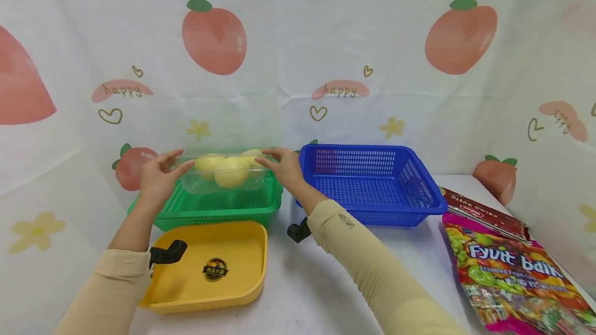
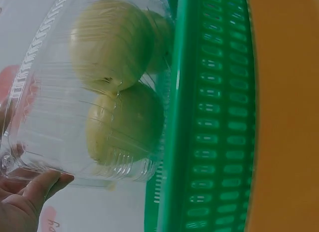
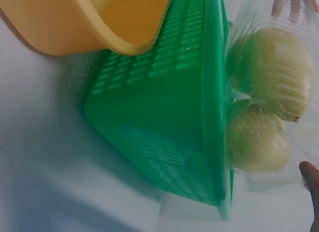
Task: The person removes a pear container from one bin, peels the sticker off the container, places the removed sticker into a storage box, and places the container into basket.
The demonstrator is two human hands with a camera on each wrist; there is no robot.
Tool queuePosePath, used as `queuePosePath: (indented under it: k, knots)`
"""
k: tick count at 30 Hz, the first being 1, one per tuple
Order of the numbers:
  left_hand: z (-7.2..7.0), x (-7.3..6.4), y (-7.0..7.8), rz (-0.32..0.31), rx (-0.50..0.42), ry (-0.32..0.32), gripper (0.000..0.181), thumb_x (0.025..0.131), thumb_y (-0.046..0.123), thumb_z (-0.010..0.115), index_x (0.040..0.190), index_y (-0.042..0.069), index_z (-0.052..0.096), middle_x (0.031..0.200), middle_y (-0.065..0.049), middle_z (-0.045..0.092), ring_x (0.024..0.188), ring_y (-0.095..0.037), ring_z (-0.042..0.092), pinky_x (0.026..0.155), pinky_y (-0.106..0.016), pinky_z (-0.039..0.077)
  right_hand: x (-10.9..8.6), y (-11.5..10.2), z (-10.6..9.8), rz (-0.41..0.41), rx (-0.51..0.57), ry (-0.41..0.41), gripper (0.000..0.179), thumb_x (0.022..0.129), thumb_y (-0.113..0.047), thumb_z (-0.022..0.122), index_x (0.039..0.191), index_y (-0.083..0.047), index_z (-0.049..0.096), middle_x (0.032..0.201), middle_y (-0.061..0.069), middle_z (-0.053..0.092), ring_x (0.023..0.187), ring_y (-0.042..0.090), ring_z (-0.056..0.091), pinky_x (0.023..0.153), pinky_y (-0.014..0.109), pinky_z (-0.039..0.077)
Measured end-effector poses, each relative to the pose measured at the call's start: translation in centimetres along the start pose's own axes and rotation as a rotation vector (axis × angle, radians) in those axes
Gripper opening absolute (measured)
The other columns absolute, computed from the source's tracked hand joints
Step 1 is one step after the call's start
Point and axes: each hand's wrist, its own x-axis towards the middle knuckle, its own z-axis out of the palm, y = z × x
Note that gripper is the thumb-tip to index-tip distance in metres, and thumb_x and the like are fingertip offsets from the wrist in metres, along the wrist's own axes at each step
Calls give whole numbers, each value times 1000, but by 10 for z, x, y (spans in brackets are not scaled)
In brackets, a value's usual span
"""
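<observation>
A clear plastic fruit box [image 1: 188, 184] with round pale-yellow fruits [image 1: 231, 172] inside is held over the green basket [image 1: 214, 215]. My left hand [image 1: 157, 180] pinches the box's left end, thumb and fingers on its rim. At the other end my right hand [image 1: 286, 169] grips the rim between thumb and fingers. In the left wrist view the fruits [image 2: 112, 45] show through the clear wall, right beside the basket's green rim [image 2: 182, 92]. Only the right thumb [image 3: 310, 173] shows well in the right wrist view; its other fingers are out of sight there.
In front of the green basket stands a yellow tray [image 1: 237, 252] with a dark label. A blue basket [image 1: 372, 216] is to the right. At the far right lie a colorful candy bag [image 1: 517, 273] and a dark red packet [image 1: 484, 212]. A printed cloth [image 1: 288, 56] hangs behind.
</observation>
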Motion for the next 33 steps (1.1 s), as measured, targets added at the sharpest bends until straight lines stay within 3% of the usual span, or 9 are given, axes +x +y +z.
queuePosePath:
  k: [13, 17, 23, 33]
  knots:
    - [6, 8, -10, 17, 110, -51, 65, 89, 42, 58, 138, 2, 43, 138, -30, 42, 129, -47, 36, 99, -60, 37, 7, 11, 7, 86, -150, -52, 41, 88, -37, 60, 121, -13, 64, 121, 8, 64, 112, 23, 60, 91, 40, 51]
    - [9, 11, -13, 0, 140, -64, 65, 90, 41, 57, 139, 2, 42, 138, -29, 43, 129, -47, 36, 99, -59, 38, 8, 12, 8, 109, -139, -76, 40, 89, -34, 59, 122, -12, 62, 120, 9, 65, 110, 23, 60, 88, 37, 53]
    - [12, 15, -19, -32, 181, -72, 64, 90, 40, 57, 139, 2, 42, 137, -28, 45, 128, -47, 37, 99, -59, 38, 6, 17, 8, 122, -126, -111, 35, 92, -27, 57, 123, -11, 61, 124, 10, 62, 115, 23, 58, 92, 36, 51]
    - [16, 16, -32, -100, 163, -143, 68, 90, 45, 54, 142, 5, 36, 142, -27, 39, 131, -47, 32, 102, -59, 35, 7, 18, 12, 174, -168, -175, 35, 93, -24, 55, 125, -11, 60, 127, 12, 60, 115, 24, 57, 85, 34, 54]
